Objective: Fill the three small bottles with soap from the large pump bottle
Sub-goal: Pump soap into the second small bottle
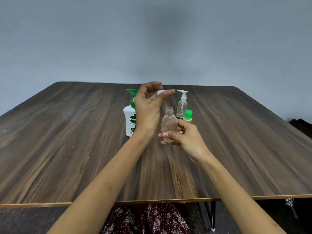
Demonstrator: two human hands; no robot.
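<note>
Right hand [184,135]: nearest; fingers curled round the base of a clear small bottle [168,123], upright, neck open, seemingly empty, just right of the Dettol pump bottle [130,121]. Left hand [149,105]: raised above, thumb and fingers pinching a white pump cap [161,92]. Behind the held bottle: a clear pump-top bottle [181,107] and a green-capped bottle [187,116], standing on the wooden table [67,132]. Advice: set the cap aside, then hold the open neck steady under the Dettol spout.

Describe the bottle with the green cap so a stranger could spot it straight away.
On the wooden table, look right of the big white soap bottle, past the hands. The green-capped bottle stands beside the clear pump bottle. It is the shortest one, the only one with a plain green cap.
</note>
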